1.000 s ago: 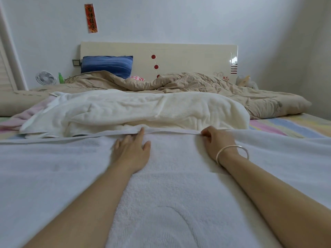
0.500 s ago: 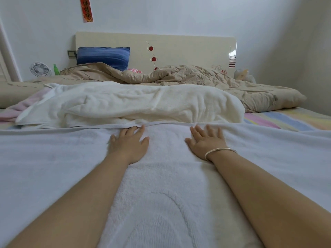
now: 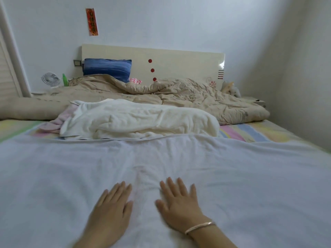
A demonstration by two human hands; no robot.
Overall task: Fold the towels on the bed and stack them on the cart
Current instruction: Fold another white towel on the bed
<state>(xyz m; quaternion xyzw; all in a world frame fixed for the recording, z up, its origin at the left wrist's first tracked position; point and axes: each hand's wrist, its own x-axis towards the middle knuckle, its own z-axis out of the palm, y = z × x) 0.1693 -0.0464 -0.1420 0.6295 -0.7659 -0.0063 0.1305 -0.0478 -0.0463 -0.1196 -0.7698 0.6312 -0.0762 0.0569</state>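
A large white towel (image 3: 232,172) lies spread flat across the near half of the bed. My left hand (image 3: 112,206) and my right hand (image 3: 179,206) rest side by side on its middle, palms down, fingers straight and spread. The right wrist wears a thin bangle. Behind the towel's far edge lies a crumpled cream towel (image 3: 139,120), with a pale pink towel (image 3: 57,120) poking out under its left end. No cart is in view.
A rumpled beige quilt (image 3: 188,97) fills the far half of the bed below a cream headboard (image 3: 179,65), with a blue pillow (image 3: 107,68) at its left. The striped sheet (image 3: 250,131) shows at right. A small fan (image 3: 50,79) and green bottle (image 3: 65,80) stand far left.
Both hands slid back toward me from the towel's far edge to its middle, flat on the cloth. The right hand, pinching the edge a second ago, opened. The camera rose and pulled back.
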